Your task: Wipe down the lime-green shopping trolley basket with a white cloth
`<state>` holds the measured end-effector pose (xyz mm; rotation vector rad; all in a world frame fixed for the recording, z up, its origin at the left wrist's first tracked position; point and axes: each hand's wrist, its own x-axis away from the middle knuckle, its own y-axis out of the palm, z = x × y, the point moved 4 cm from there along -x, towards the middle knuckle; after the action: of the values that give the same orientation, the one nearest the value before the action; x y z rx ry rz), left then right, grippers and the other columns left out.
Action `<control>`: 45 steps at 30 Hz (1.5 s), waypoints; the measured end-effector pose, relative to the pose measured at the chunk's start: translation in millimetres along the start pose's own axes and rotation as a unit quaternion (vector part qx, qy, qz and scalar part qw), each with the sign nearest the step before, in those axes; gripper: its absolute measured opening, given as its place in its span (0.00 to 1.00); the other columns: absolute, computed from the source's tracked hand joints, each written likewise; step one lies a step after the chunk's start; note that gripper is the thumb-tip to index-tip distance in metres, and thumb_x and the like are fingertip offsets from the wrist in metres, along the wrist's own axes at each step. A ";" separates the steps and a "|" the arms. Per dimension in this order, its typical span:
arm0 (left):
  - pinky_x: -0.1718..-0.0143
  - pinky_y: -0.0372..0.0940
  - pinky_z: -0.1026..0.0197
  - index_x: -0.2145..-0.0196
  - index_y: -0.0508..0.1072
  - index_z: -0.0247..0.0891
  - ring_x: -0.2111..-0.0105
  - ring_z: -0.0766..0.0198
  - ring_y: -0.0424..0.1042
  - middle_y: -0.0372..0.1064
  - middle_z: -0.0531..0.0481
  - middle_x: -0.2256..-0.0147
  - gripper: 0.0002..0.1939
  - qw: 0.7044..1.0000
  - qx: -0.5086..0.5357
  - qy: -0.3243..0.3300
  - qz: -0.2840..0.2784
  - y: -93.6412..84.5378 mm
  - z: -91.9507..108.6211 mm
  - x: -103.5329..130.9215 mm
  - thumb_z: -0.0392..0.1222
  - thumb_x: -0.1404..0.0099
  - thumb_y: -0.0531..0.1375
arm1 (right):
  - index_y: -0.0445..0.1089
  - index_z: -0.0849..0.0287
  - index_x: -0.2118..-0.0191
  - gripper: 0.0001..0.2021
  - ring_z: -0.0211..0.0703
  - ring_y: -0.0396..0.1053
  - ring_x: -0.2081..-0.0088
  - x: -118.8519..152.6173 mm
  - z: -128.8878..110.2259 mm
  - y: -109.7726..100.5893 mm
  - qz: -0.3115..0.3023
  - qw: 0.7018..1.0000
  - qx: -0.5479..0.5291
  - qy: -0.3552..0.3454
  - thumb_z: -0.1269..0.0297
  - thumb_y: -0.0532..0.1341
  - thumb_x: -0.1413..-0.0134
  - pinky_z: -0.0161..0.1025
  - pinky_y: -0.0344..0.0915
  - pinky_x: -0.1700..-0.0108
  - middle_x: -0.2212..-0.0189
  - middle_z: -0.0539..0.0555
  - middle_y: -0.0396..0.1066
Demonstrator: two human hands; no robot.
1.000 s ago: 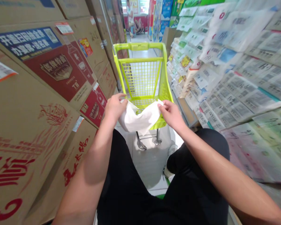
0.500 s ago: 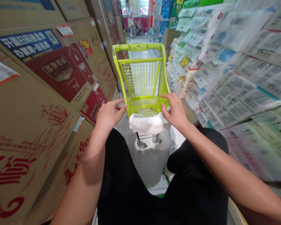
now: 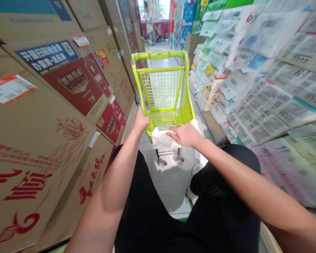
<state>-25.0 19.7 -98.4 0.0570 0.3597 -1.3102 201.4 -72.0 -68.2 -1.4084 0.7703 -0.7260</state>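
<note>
A lime-green shopping cart (image 3: 162,89) stands on the floor in front of my knees, its grid basket facing me and its small wheels showing below. Over its near edge lies a white cloth (image 3: 163,139). My right hand (image 3: 185,135) is closed on the cloth at that edge, thumb and fingers around its upper fold. On the left, my left hand (image 3: 141,121) grips the cart's side rim, its fingers wrapped around it and partly hidden.
Stacked cardboard boxes (image 3: 73,80) with price tags wall the left side. Packs in white and clear wrapping (image 3: 279,95) are piled on the right. Between them a tiled aisle (image 3: 158,44) runs toward a person (image 3: 149,24) at the far end.
My left hand has moved forward and closed on the cart's side rim. My right hand has come down from the right rim onto the white cloth and taken hold of it.
</note>
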 end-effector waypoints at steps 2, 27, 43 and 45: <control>0.40 0.71 0.47 0.48 0.73 0.36 0.45 0.48 0.76 0.78 0.41 0.48 0.32 0.999 0.040 -0.014 0.007 2.9 0.2 4.0 0.30 0.53 0.60 | 0.76 0.57 0.48 0.33 0.54 0.78 0.60 6.8 6.7 0.0 0.000 1.000 0.002 -0.009 0.41 0.39 0.25 0.41 0.58 0.61 0.61 0.61 0.81; 0.51 0.77 0.54 0.46 0.73 0.37 0.51 0.53 0.80 0.80 0.44 0.50 0.29 0.989 0.130 -0.063 0.001 33.6 22.5 61.3 0.33 0.47 0.59 | 0.71 0.57 0.43 0.27 0.51 0.79 0.62 29.6 -51.5 -3.3 -0.031 0.999 0.028 -0.024 0.48 0.41 0.23 0.40 0.61 0.63 0.61 0.61 0.81; 0.60 0.79 0.54 0.44 0.77 0.37 0.60 0.52 0.82 0.81 0.47 0.58 0.31 0.994 0.089 -0.068 -0.018 25.3 21.5 65.8 0.36 0.47 0.61 | 0.70 0.59 0.43 0.28 0.50 0.77 0.64 67.0 -38.2 -2.5 -0.024 0.999 0.027 -0.024 0.48 0.39 0.22 0.39 0.56 0.65 0.61 0.61 0.81; 0.64 0.79 0.54 0.44 0.77 0.37 0.64 0.54 0.81 0.81 0.48 0.63 0.29 0.993 0.088 -0.079 0.003 38.4 26.8 80.0 0.36 0.45 0.60 | 0.70 0.60 0.45 0.27 0.51 0.78 0.63 60.0 -50.5 -1.7 -0.016 0.998 0.029 -0.044 0.50 0.39 0.22 0.40 0.56 0.66 0.62 0.62 0.81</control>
<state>34.4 -51.3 -102.5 0.1009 0.1087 -1.3277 194.1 -150.1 -69.3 -1.3930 0.6542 -0.7004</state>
